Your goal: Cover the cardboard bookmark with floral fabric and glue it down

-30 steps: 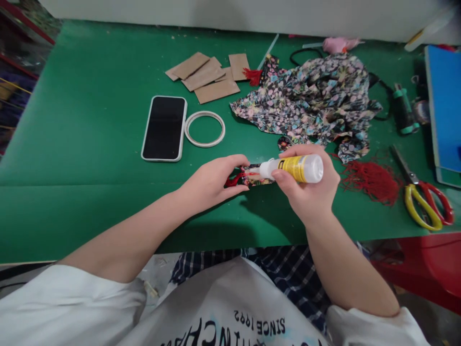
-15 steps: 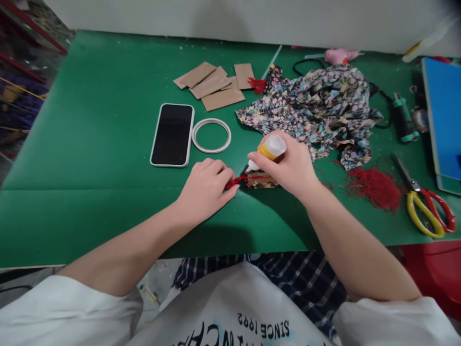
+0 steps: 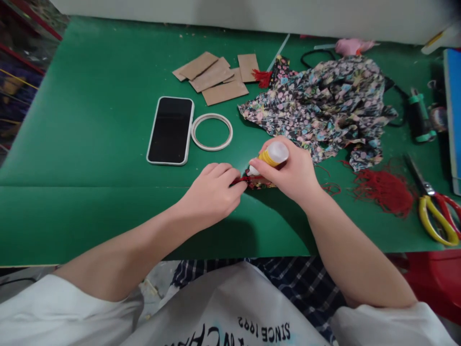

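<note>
Red string (image 3: pixel 238 180) is pinched between the thumb and fingers of the left hand (image 3: pixel 216 193), and it runs onto a flowery strip (image 3: pixel 261 185) that lies between the two hands on the green table (image 3: pixel 97 139). The curled right hand (image 3: pixel 292 173) holds a yellow and white bottle (image 3: pixel 275 154), tipped over with its white nose down at the strip, though I cannot tell if it touches. Past the left hand are a phone (image 3: pixel 170 130), a tape ring (image 3: pixel 212 148) and brown cards (image 3: pixel 212 77); past the right hand is a crumpled flowery cloth (image 3: pixel 324 105), and to that hand's right sit red threads (image 3: pixel 387 192) and scissors (image 3: pixel 427 189).
</note>
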Demonstrator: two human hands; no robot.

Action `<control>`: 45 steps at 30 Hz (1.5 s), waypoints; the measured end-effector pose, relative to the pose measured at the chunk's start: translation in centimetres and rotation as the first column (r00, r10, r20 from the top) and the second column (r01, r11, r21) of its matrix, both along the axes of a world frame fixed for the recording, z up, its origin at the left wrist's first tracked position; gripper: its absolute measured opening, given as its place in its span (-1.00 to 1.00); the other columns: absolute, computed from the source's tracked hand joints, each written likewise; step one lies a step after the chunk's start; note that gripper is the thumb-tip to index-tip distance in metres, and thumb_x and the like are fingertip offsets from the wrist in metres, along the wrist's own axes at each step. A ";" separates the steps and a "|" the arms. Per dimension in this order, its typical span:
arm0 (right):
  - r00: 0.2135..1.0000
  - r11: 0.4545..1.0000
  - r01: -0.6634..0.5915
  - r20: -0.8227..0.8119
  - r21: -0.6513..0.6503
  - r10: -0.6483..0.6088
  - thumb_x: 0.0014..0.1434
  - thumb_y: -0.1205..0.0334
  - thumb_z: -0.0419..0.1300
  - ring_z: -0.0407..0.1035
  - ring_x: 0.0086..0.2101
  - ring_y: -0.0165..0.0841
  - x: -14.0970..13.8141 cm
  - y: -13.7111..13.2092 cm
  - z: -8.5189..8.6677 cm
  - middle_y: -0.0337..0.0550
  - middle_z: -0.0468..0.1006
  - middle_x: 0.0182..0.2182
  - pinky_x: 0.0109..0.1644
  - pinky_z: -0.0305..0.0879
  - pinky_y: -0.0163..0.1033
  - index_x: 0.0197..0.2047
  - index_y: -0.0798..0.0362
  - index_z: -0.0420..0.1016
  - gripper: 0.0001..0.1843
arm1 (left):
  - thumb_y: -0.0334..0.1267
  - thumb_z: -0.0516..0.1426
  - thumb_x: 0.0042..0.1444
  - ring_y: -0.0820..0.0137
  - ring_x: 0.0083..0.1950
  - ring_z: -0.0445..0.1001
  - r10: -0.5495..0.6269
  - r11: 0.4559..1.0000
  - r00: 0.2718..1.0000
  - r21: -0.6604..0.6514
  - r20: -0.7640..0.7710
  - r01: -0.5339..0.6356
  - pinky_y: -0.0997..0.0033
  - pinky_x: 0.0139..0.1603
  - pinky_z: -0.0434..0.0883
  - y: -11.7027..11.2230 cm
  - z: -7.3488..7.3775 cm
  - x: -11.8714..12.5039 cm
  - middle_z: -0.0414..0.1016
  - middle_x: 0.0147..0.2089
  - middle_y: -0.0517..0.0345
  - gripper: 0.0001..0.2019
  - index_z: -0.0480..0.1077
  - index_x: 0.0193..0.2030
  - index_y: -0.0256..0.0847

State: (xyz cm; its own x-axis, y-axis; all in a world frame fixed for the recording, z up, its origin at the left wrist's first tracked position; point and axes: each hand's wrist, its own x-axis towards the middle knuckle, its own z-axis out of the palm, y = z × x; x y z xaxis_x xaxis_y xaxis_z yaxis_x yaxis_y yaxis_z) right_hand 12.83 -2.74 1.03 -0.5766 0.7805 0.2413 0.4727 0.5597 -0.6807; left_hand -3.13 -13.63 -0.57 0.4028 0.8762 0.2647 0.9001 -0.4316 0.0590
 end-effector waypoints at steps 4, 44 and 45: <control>1.000 1.000 0.007 -0.025 -0.015 -0.007 -0.02 -0.12 0.21 0.38 -0.45 -0.38 0.0 0.0 -0.2 -0.24 0.50 -0.45 -0.39 0.28 -0.27 -0.37 0.02 0.33 -0.63 | -0.34 0.03 0.16 0.23 -0.14 0.37 -0.018 1.000 1.000 0.025 0.023 0.017 0.23 -0.15 0.32 0.2 -0.1 0.0 0.46 -0.29 0.04 -0.83 0.44 -0.27 -0.26; 0.999 0.998 -0.026 -0.021 0.058 0.027 -0.02 -0.08 0.23 0.39 -0.42 -0.37 0.1 0.0 0.0 -0.25 0.50 -0.42 -0.36 0.26 -0.28 -0.34 0.01 0.35 -0.66 | -0.30 -0.05 0.22 0.25 -0.12 0.35 -0.021 0.983 0.991 -0.176 0.136 0.045 0.20 -0.06 0.33 0.9 0.1 -0.4 0.41 -0.16 -0.06 -0.72 0.49 -0.25 -0.26; 0.999 0.998 -0.025 -0.020 0.057 0.026 -0.02 -0.08 0.23 0.39 -0.42 -0.37 0.1 0.0 0.0 -0.25 0.50 -0.42 -0.35 0.26 -0.27 -0.34 0.01 0.35 -0.66 | -0.30 -0.06 0.22 0.25 -0.12 0.35 -0.020 0.983 0.990 -0.178 0.137 0.045 0.20 -0.07 0.33 0.9 0.1 -0.4 0.41 -0.16 -0.06 -0.72 0.48 -0.25 -0.26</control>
